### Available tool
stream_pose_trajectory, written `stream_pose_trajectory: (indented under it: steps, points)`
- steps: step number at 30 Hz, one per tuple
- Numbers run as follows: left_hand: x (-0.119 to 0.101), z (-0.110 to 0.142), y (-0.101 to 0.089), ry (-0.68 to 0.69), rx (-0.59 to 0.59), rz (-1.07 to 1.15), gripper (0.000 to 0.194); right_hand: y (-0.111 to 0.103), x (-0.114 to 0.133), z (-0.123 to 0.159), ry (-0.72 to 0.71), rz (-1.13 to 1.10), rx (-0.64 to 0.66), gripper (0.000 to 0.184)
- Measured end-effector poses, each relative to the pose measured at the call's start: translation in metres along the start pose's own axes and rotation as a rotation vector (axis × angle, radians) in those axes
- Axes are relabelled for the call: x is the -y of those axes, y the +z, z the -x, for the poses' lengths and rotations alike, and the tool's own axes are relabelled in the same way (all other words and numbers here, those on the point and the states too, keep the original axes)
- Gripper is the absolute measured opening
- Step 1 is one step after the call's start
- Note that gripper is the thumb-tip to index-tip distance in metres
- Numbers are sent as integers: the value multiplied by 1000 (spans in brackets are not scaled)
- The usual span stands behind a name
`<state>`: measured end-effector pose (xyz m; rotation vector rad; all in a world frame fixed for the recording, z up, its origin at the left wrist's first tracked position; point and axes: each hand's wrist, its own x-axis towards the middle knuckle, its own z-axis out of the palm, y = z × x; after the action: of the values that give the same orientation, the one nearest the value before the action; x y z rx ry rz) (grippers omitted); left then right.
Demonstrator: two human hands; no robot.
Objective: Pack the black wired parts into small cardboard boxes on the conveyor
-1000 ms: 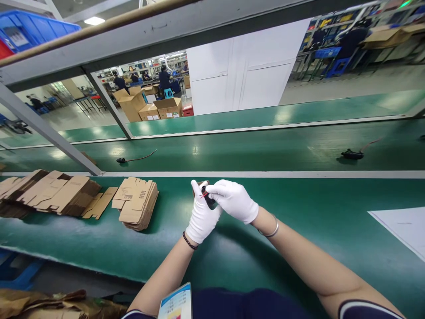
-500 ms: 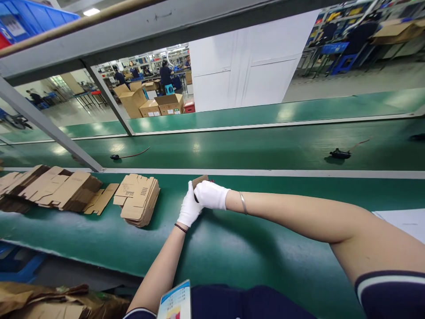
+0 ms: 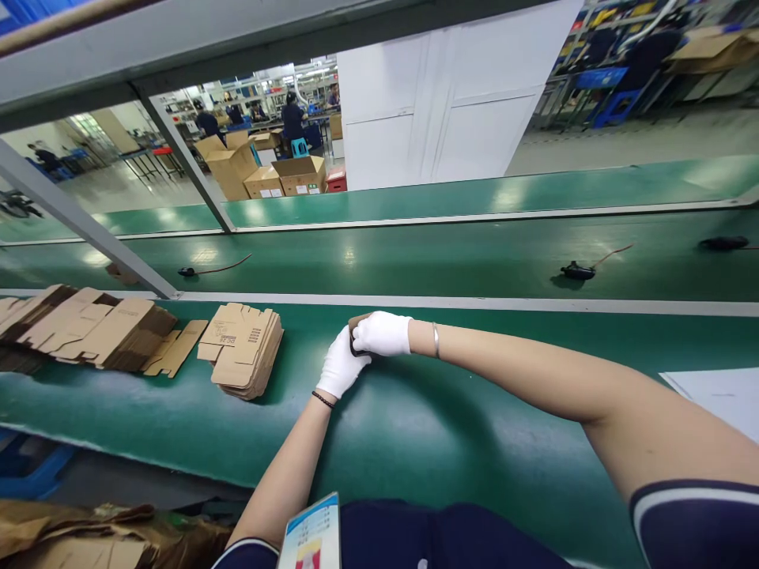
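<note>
The left hand (image 3: 342, 367), in a white glove, is to the right of the stack (image 3: 240, 352) of flat card, its fingers wrapped round a small carton (image 3: 357, 321). The right hand (image 3: 383, 333), farther right of the stack, bends its fingers over the carton; their tips are hidden, so I can't say whether they pinch anything. The carton is well apart from the stack, between the gloves, showing only a brown edge with a black part (image 3: 354, 346) against it.

The carton is probably light, firm along its folds but easily dented on its flat faces; its side walls near a corner look the best hold. The black part seems hard, perhaps slippery under cloth, so its body suits a grip. Beyond and right of the stack, a black device (image 3: 579, 271) trails a thin wire (image 3: 613, 254), likely delicate and no place to hold.
</note>
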<state>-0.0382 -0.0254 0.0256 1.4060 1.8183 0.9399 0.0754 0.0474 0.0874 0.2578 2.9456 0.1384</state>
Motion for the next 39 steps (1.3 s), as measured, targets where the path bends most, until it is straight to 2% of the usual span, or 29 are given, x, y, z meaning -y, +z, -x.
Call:
stream_pose_trajectory:
  steps: [5,12,17,19,22,25,27,28,29,31,33,35,39]
  points:
    - [5,0,3,62,-15,-19,56,10,-4,0,223,-160,48,18]
    - [8,0,2,63,-4,-6,55,12,15,4,312,-210,48,22]
    - [7,-1,0,103,-5,-7,53,3,24,9,351,-245,70,23]
    - [9,0,1,114,3,-32,58,-3,25,12,355,-228,53,22]
    - [13,3,-2,152,-11,-98,76,-5,28,23,399,-192,-48,20]
    - [14,4,-31,259,-78,-196,83,10,35,34,518,-204,-64,22]
    - [14,-3,-68,302,-179,-325,76,24,36,39,600,-217,-39,25]
    - [14,-8,-90,279,-252,-409,72,32,34,40,629,-216,-34,27]
    - [14,-15,-113,213,-346,-496,69,38,29,39,651,-211,-36,29]
    - [16,-27,-155,-37,-507,-667,65,47,12,36,685,-195,-56,30]
    - [18,-36,-187,-277,-561,-757,69,51,-15,28,720,-173,-82,30]
    - [20,-42,-203,-384,-553,-768,73,50,-47,19,771,-151,-109,29]
    - [19,-45,-204,-367,-571,-742,64,45,-101,7,870,-131,-147,25]
